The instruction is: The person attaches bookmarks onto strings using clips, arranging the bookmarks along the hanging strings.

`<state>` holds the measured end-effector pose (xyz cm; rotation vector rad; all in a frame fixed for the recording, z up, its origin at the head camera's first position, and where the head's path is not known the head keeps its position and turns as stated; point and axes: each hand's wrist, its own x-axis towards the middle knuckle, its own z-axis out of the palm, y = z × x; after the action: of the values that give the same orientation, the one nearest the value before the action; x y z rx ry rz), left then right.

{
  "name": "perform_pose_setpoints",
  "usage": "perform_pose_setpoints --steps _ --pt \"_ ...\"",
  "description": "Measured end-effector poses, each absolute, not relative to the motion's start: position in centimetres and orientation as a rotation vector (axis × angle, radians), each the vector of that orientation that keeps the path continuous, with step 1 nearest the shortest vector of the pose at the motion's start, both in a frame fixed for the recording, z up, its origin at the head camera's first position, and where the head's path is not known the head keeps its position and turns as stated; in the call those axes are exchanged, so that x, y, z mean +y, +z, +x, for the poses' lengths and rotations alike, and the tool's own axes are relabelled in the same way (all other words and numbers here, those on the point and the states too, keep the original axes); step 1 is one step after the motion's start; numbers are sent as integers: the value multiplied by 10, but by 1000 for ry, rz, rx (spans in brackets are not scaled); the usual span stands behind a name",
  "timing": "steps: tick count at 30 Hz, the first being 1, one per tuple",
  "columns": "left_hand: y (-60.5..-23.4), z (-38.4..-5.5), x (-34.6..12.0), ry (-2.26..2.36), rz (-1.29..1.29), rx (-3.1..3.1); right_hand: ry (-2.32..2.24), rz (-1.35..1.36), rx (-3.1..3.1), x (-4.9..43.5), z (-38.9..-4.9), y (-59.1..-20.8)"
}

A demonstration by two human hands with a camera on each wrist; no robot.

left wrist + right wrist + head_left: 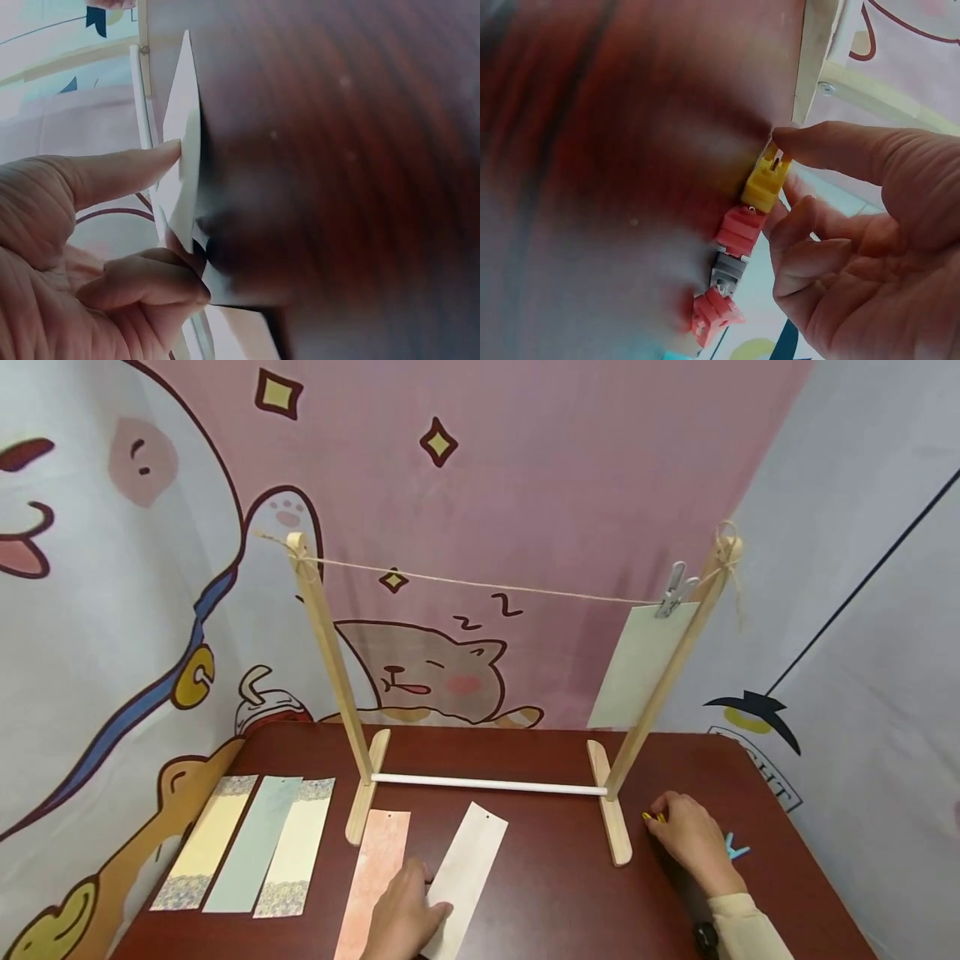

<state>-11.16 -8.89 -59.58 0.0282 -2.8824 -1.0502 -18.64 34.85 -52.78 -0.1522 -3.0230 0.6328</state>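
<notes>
Step, my read: picking up next card + clip to peg on the line. L hand (pixel 408 910) has white card (pixel 468 868) pinched at its right-wrist-side edge? Can't confirm exact grip spot; thumb on its face, other fingers curled behind. Card is nr the middle of the tabletop (pixel 555 893), toward near edge, tilted up off the wood in L wrist view. Pink card (pixel 384 852) lies just left of it, partly hidden by the hand.

R hand (pixel 688 831) is at the right side of the tabletop, thumb + finger on yellow clip (pixel 766 184). Looks like a pinch. Red clip (pixel 742 231) and grey clip (pixel 727 273) sit next in that row; blue clip (pixel 737 846) nr right edge. Hands well apart.

Line (pixel 450 580): 1 card pegged, hung card (pixel 641 664) under white clip (pixel 675 589) by right post. Rest of line bare. 3 more cards (pixel 252 843) at left edge.

Next move prob calls for: lift card top to line left of hung one, squeeze clip, bite card + string together. Watch card slip/bend.
</notes>
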Motion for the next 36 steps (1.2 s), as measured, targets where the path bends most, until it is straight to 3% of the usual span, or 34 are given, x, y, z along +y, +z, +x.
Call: perform_pose_setpoints --steps 5,17,36 --pt "-604 -109 -98 -1291 104 -2874 702 -210 -3005 350 -180 -534" --pt "-542 -109 -98 -1613 0 -2740 788 -295 -2887 348 -169 -527" --pt "-511 -127 -84 -2023 128 -2383 904 -319 -2430 331 -172 -503"
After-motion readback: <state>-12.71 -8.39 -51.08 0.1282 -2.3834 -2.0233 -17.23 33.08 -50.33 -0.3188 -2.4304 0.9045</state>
